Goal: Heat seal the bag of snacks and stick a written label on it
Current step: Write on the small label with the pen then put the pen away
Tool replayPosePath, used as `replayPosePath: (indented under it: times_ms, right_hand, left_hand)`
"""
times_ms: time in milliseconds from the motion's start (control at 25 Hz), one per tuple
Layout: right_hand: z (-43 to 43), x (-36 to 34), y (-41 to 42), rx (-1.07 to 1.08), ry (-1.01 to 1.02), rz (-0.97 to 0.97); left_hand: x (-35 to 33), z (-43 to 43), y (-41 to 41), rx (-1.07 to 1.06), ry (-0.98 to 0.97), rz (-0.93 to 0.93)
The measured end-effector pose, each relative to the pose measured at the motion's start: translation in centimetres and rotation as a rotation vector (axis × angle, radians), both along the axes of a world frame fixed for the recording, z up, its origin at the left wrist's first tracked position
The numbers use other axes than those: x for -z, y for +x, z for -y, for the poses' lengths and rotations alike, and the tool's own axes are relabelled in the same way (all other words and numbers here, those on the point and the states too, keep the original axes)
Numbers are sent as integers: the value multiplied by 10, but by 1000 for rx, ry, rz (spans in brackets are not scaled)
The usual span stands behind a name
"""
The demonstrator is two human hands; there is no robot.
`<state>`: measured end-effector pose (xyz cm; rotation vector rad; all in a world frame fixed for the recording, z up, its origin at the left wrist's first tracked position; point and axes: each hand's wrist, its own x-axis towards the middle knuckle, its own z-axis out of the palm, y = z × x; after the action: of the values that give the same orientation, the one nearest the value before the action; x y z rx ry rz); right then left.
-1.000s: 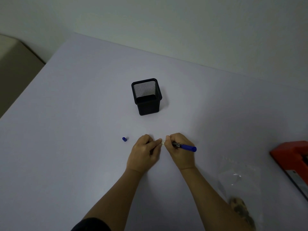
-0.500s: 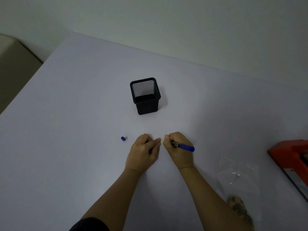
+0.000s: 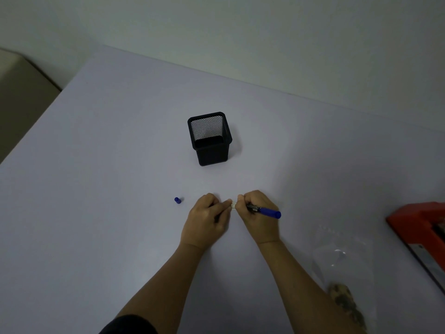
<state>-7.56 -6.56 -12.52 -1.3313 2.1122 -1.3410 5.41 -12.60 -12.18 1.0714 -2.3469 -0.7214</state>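
Observation:
A small white label (image 3: 233, 205) lies on the table between my two hands. My left hand (image 3: 207, 219) presses its fingertips on the label's left end. My right hand (image 3: 258, 216) grips a blue marker (image 3: 266, 210) with its tip down at the label; the marker's tail points right. The marker's blue cap (image 3: 177, 200) stands on the table left of my hands. A clear plastic bag (image 3: 342, 266) with brown snacks (image 3: 345, 302) at its near end lies at the lower right. The red heat sealer (image 3: 421, 232) sits at the right edge.
A black mesh pen holder (image 3: 210, 138) stands behind my hands, near the table's middle. The pale table (image 3: 96, 165) runs back to a wall; its left edge drops to a beige surface (image 3: 21, 97).
Both hands stay on the label with the marker; they barely shift. The view has drifted slightly.

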Motion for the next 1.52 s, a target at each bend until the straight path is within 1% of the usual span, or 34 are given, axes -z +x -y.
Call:
replayPosePath:
  times_ms: [400, 560, 680, 760, 1120, 1520]
  right_hand:
    - [1, -3, 1, 8, -12, -10]
    - [2, -2, -1, 65, -9, 48]
    - [1, 0, 0, 20, -4, -8]
    - [1, 0, 1, 3, 4, -14]
    - [0, 2, 1, -3, -2, -107]
    - [0, 3, 0, 15, -5, -116]
  left_hand:
    - [0, -1, 1, -4, 5, 20]
    - [0, -1, 0, -8, 8, 24]
    - [0, 0, 1, -9, 6, 21]
    - [-1, -1, 1, -3, 2, 18]
    - [0, -1, 1, -8, 0, 25]
    - [0, -1, 0, -1, -1, 26]
